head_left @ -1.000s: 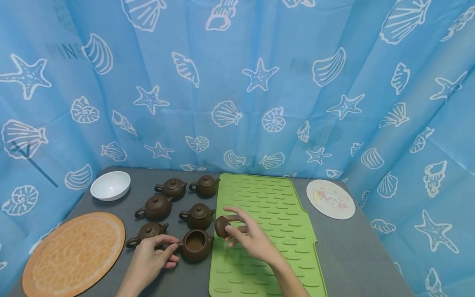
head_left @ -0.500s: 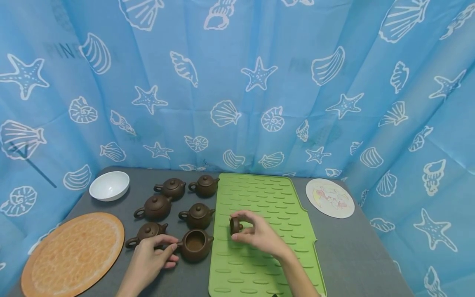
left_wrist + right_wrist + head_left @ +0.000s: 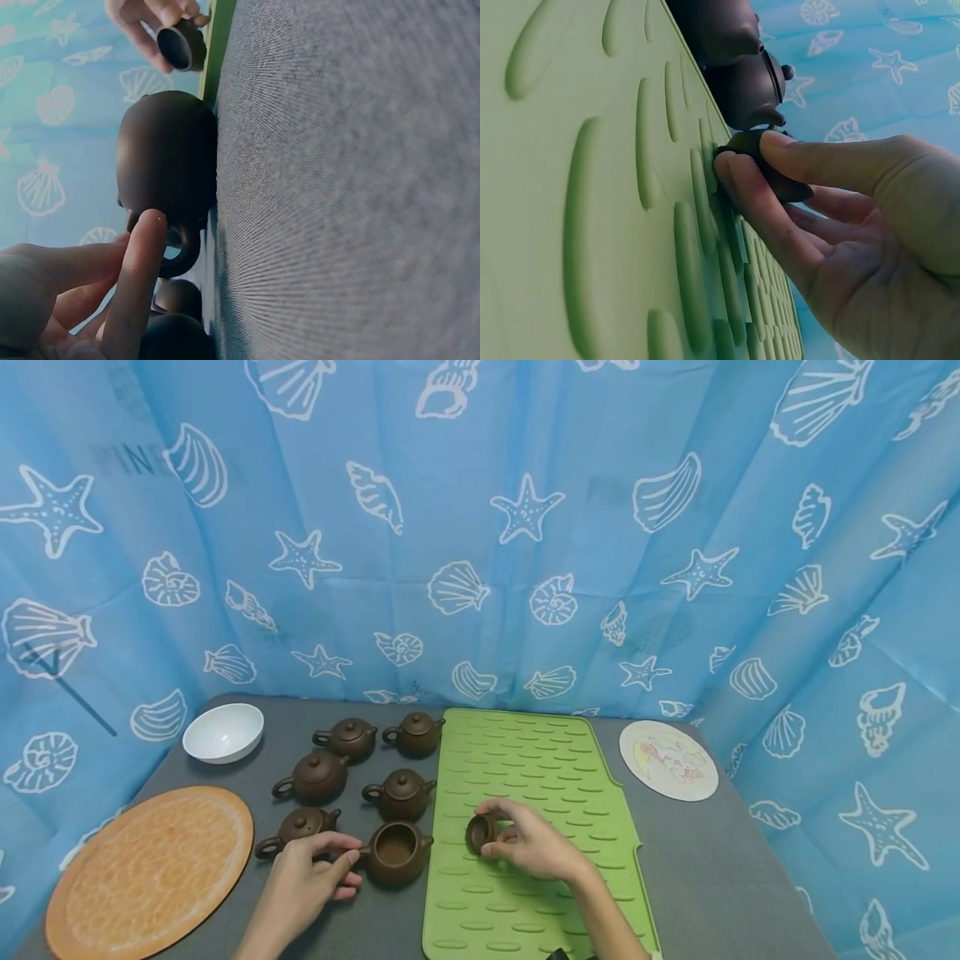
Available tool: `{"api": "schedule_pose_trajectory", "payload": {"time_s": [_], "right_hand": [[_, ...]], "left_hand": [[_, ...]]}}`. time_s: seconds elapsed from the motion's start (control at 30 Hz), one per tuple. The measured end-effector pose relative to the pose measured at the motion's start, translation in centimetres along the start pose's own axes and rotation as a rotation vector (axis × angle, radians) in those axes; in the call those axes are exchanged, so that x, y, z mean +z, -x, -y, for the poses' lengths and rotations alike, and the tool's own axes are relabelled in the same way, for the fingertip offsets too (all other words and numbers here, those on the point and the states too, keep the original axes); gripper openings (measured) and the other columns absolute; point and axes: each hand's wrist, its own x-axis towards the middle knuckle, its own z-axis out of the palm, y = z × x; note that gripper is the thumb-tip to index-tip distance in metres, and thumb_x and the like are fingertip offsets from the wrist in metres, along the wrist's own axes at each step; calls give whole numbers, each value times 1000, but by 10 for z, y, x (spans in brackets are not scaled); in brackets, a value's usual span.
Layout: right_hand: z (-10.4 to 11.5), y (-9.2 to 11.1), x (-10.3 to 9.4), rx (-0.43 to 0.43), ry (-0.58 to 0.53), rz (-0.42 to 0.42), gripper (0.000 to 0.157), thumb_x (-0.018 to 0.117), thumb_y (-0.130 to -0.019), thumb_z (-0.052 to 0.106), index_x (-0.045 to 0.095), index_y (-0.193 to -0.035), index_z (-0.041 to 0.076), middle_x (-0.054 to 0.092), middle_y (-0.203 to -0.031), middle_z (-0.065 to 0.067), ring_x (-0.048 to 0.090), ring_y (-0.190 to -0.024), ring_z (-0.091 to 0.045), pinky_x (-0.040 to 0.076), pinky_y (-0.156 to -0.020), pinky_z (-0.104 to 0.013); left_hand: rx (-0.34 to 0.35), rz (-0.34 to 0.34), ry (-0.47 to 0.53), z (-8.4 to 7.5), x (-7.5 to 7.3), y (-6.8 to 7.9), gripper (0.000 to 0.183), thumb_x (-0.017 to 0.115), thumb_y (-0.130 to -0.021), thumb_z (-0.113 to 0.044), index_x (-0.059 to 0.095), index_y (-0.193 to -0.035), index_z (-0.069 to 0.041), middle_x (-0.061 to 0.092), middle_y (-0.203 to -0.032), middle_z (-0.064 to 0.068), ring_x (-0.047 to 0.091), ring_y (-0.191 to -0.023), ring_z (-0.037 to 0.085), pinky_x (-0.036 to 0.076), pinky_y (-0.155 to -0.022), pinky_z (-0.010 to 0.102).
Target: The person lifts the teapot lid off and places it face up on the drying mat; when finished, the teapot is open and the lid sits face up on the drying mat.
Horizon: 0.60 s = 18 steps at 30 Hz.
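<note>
From where I stand, the person's left hand (image 3: 306, 872) pinches the handle (image 3: 191, 251) of a lidless brown teapot (image 3: 393, 877), which sits upright on the gray tabletop (image 3: 720, 868). Its round mouth faces up, and its spout points at the left edge of a green mat (image 3: 540, 777). Just across from it, the right hand (image 3: 534, 845) grasps a small brown lid (image 3: 476, 835) between thumb and fingers. The lid is tipped on its side over the left part of the mat, its hollow underside turned toward the teapot. It is close to the mat's surface, though I can't tell whether it touches.

Five more brown teapots, each with its lid on, stand about the open one. One (image 3: 402, 795) is just behind it, and another (image 3: 306, 823) sits to its left, beside the left hand. A third (image 3: 318, 778) stands farther back on that side, with two more, one (image 3: 351, 740) and its neighbor (image 3: 415, 737), at the rear. All their handles face left.

Over at the left lie a white bowl (image 3: 223, 735) and a large round orange-brown board (image 3: 153, 877). Right of the mat is a pale disc (image 3: 667, 762) with a printed picture. A blue curtain (image 3: 480, 527) with white shells and starfish hangs behind everything.
</note>
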Motion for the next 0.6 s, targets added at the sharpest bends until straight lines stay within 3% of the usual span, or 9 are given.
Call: {"api": "schedule_pose_trajectory", "payload": {"time_s": [0.1,0.2,0.6], "right_hand": [[0,0,-1,-8,47,9,53,72,-101,0,52,-149,-8,60,-145,-27,63,-79,-14,50,-66,-20],[-2,0,-1,-23,85,13,53,73,-100,-1,52,-148,-6,60,-144,-26,63,-80,-12,52,-68,-21],[-6,1,-1,-51,161,3,64,81,-96,9,52,-153,1,58,-148,-23,67,-98,-13,59,-77,-22]], "left_hand": [[4,-2,-1,0,0,0,16,72,-101,1,79,-114,-3,81,-106,11,81,-74,21,67,-62,29],[12,-4,-1,-1,0,1,15,72,-101,1,79,-114,-3,80,-106,11,81,-73,21,67,-62,29],[30,0,0,-1,0,1,15,73,-100,2,80,-112,-3,82,-106,10,81,-75,20,66,-62,28]]}}
